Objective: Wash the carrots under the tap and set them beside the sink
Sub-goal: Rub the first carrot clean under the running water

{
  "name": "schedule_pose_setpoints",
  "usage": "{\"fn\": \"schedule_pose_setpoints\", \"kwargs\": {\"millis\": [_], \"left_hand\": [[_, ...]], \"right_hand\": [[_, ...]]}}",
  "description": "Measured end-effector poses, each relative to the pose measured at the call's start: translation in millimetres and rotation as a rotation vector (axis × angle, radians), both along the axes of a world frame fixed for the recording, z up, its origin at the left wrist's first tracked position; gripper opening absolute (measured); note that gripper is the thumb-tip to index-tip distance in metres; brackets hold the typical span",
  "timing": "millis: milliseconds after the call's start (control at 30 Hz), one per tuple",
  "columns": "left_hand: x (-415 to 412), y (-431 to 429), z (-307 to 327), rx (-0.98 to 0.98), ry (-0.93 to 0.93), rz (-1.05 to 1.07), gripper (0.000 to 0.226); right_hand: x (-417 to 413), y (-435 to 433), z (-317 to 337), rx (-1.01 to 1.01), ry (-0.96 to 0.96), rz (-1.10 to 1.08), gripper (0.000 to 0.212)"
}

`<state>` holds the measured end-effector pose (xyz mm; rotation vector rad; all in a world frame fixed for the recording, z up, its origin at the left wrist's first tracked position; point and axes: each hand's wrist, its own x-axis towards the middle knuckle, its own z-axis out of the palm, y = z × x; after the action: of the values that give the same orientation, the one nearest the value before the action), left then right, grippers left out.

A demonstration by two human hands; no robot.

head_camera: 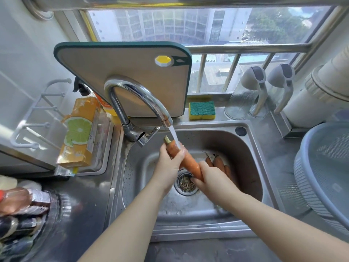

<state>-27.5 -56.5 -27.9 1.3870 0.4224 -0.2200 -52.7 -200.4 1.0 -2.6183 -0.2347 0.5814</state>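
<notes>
Over the steel sink (251, 148), under the running tap (143, 99), both hands are closed around one carrot (188, 161) held aslant in the stream: the left hand (168, 163) wraps its thick top, the right hand (211, 178) its narrow end. Stiff, fairly light and wet, it will likely be slippery, so a grip round the thick end seems safest. More carrots (217, 161) lie in the basin behind the right hand, partly hidden, their number unclear.

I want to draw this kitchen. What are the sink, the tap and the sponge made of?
Sink: likely stainless steel; dull grey, brushed, soft reflections.
Tap: polished metal, probably chromed; mirror-bright highlights.
Sponge: soft yellow foam, seemingly, with a rough green scouring top.
</notes>
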Motion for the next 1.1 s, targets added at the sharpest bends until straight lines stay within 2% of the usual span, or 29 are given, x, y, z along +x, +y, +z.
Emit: {"fn": "schedule_pose_setpoints", "kwargs": {"millis": [33, 100, 167, 233, 300, 333, 400, 467, 533, 633, 700, 800, 833, 900, 967, 1033, 1100], "left_hand": [[1.9, -5.0, 2.0, -0.008, 0.019, 0.048, 0.062], [8.7, -14.9, 5.1, -0.04, 0.06, 0.236, 0.036], [12.9, -22.8, 10.8, -0.1, 0.106, 0.392, 0.013], [14.8, -26.1, 18.7, -0.244, 0.199, 0.487, 0.032], [15.9, -26.5, 29.1, -0.431, 0.282, 0.499, 0.05], [16.1, -25.5, 31.7, -0.497, 0.299, 0.487, 0.053], [12.8, -23.1, 37.9, -0.564, 0.286, 0.419, 0.051], [7.2, -21.8, 36.9, -0.491, 0.208, 0.328, 0.04], [0.8, -17.9, 30.6, -0.294, 0.105, 0.232, 0.022], [-3.7, -11.8, 16.8, 0.059, 0.075, 0.127, 0.039], [-2.6, -11.1, 17.0, 0.153, 0.136, 0.164, 0.051], [7.1, -14.0, 18.8, 0.19, 0.186, 0.344, 0.032], [10.9, -13.3, 17.7, 0.196, 0.196, 0.396, 0.025], [16.3, -10.6, 16.8, 0.133, 0.235, 0.464, 0.028], [18.9, -8.5, 19.8, -0.041, 0.282, 0.483, 0.043], [18.0, -8.1, 25.1, -0.256, 0.309, 0.445, 0.051], [13.7, -7.2, 31.6, -0.411, 0.27, 0.354, 0.049]], "right_hand": [[-4.6, 0.4, 2.1, -0.045, -0.067, -0.012, 0.018], [-12.0, 3.6, 6.8, -0.105, -0.182, 0.004, 0.018], [-13.0, 6.2, 13.1, -0.077, -0.172, 0.015, 0.017], [-7.6, 7.2, 20.8, 0.089, 0.016, 0.01, 0.02], [-2.4, 6.4, 28.7, 0.381, 0.351, -0.049, 0.018], [-0.7, 4.4, 31.9, 0.497, 0.484, -0.084, 0.017], [2.3, -0.1, 38.5, 0.561, 0.573, -0.118, 0.02], [6.5, -2.2, 38.8, 0.462, 0.531, -0.102, 0.022], [9.5, 1.3, 32.0, 0.329, 0.417, -0.058, 0.021], [8.7, 7.9, 19.7, 0.017, 0.125, 0.022, 0.013], [4.8, 11.5, 18.9, -0.141, -0.052, 0.048, 0.008], [-0.6, 17.8, 17.8, -0.161, -0.184, 0.1, 0.015], [-0.8, 19.4, 17.8, -0.121, -0.178, 0.103, 0.018], [0.7, 21.9, 21.0, -0.009, -0.073, 0.088, 0.026], [3.8, 23.6, 24.2, 0.198, 0.163, 0.039, 0.031], [6.2, 20.8, 25.0, 0.459, 0.409, -0.028, 0.028], [8.3, 12.2, 25.7, 0.582, 0.484, -0.065, 0.026]]}}
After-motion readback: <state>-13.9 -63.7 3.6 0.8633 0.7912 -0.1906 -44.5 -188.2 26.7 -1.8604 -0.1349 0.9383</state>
